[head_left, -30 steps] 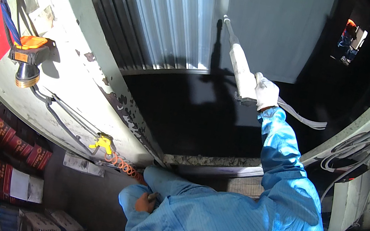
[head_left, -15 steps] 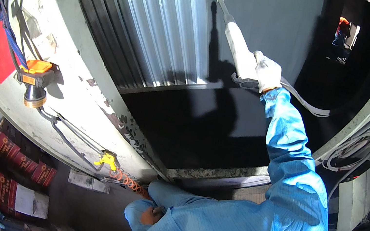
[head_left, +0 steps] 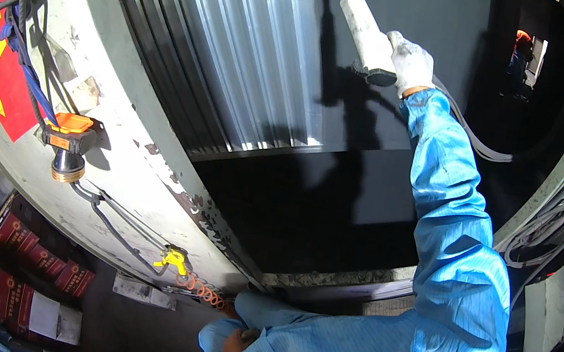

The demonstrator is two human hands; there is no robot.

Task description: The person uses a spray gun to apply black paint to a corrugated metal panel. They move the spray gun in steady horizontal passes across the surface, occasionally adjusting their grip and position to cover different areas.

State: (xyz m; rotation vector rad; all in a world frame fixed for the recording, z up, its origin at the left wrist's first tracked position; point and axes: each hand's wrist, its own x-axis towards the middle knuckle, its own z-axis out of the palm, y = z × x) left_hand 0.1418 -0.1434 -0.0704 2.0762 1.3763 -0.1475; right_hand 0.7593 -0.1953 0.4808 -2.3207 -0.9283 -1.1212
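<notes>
In a white glove, my right hand [head_left: 412,65] is closed around the rear of a long white spray gun [head_left: 367,34]. Its narrow grey nozzle points up and left, reaching the top edge of the view. A grey cable [head_left: 473,140] trails from behind the hand. Beyond the gun stand a dark grey flat panel [head_left: 408,17] and a shiny ribbed metal sheet [head_left: 245,41]; the gun's shadow falls between them. Low down, a skin-coloured patch beside blue cloth looks like my left hand [head_left: 237,342]. Its fingers are mostly hidden, next to a small dark object.
A pale frame post [head_left: 151,108] with chipped paint borders the opening at left. On the wall there hang a black-and-orange lamp [head_left: 68,146] and a yellow air gun [head_left: 173,260] with a coiled orange hose. Red cartons [head_left: 12,294] lie lower left; looped cables [head_left: 554,216] hang right. Another person [head_left: 519,63] stands far off.
My right hand and the spray gun have moved up, and the gun's tip now meets the top edge. The whole view has shifted slightly, with wall items lower and further right.
</notes>
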